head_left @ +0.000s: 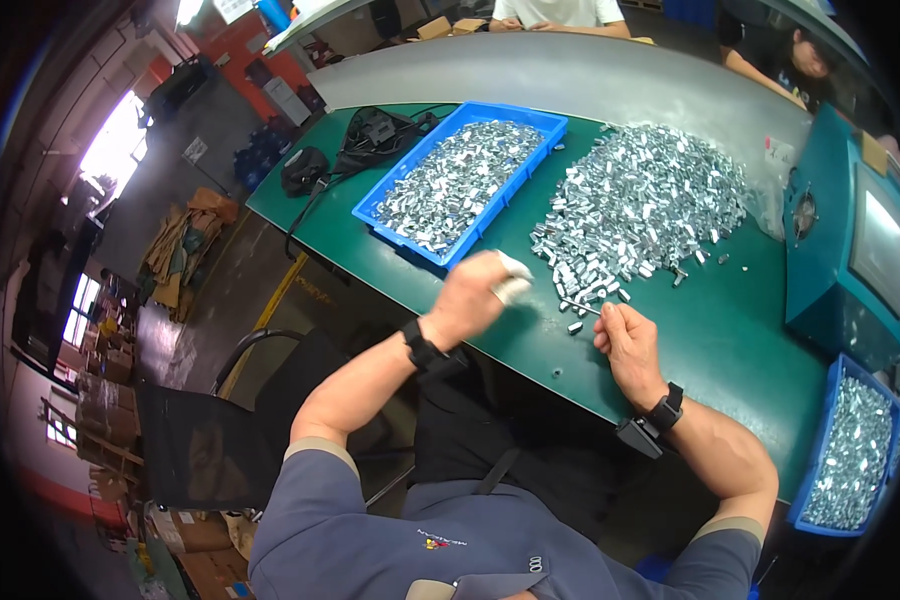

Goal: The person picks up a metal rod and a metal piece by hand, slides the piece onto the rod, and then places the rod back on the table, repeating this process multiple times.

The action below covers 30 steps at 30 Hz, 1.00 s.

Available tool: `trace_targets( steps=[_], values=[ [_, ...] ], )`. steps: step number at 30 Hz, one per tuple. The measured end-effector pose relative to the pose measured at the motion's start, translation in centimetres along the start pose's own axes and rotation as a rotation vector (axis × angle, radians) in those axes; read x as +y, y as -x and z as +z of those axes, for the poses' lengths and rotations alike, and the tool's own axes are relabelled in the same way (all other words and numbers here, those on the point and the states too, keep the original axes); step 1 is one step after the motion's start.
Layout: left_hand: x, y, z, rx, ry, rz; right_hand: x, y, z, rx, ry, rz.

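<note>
My left hand is over the near edge of the green table, just below a blue tray of small silvery metal pieces. White coverings sit on its fingertips, which are apart with nothing visible between them. My right hand pinches a thin metal rod that points left toward the near end of a large heap of shiny metal pieces. A few loose pieces lie around the rod's tip, among them a short metal cylinder. Whether a piece sits on the rod cannot be made out.
A teal machine with a screen stands at the right, above another blue tray of metal pieces. A black bag lies at the far left of the green table. Beyond a grey partition sit other people. A black chair stands left.
</note>
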<state>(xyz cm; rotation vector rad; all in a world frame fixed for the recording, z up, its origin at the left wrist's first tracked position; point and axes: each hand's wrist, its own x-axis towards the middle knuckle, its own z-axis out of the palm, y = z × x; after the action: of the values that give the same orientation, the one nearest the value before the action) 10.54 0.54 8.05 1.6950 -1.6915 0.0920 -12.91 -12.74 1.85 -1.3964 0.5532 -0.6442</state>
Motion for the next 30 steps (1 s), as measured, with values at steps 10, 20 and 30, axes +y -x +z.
trace_targets(
  steps=[10,20,30],
  values=[
    [-3.1,-3.1,-1.7,0.052,-0.261,0.069,-0.2,-0.3,-0.1,0.118,-0.121,-0.016],
    [4.1,0.4,6.0,-0.263,-0.142,0.144,-0.7,-0.1,0.0,0.096,-0.094,-0.028],
    [2.8,0.7,3.6,-0.234,0.360,-0.467,-0.4,0.1,0.0,0.021,-0.041,-0.036]
  ],
)
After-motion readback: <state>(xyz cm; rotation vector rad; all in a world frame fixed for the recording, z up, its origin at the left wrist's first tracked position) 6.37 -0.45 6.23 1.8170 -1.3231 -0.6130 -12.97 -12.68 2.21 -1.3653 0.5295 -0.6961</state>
